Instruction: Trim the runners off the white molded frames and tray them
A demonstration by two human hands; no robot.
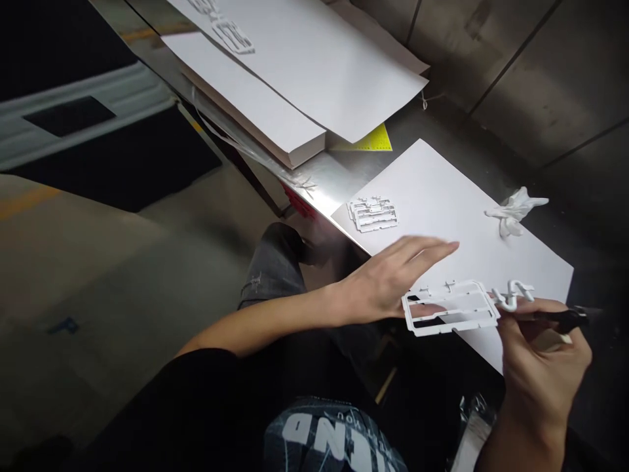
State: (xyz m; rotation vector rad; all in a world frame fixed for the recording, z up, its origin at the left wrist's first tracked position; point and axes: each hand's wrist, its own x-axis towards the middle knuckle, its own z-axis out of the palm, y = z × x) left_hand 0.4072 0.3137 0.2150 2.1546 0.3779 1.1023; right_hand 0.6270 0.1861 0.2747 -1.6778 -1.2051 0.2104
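A white plastic frame (pixel 455 326) with thin crossbars is held up over the near edge of a white sheet. My right hand (pixel 545 367) is closed, pinching the frame's right end. A curled white sprue piece (pixel 514 295) sticks up at that end. A black-handled tool (pixel 565 319) also lies in my right hand; its working tip is hard to make out. My left hand (pixel 383 282) is at the frame's left end with its fingers stretched out, and one finger shows behind the bars. It is not gripping the frame.
Small white frames (pixel 376 215) lie stacked on the left corner of the white sheet (pixel 442 196). A crumpled white glove-like item (pixel 514 211) is at its far edge. Stacked card sheets (pixel 314 72) with more white parts (pixel 233 36) stand at the back left.
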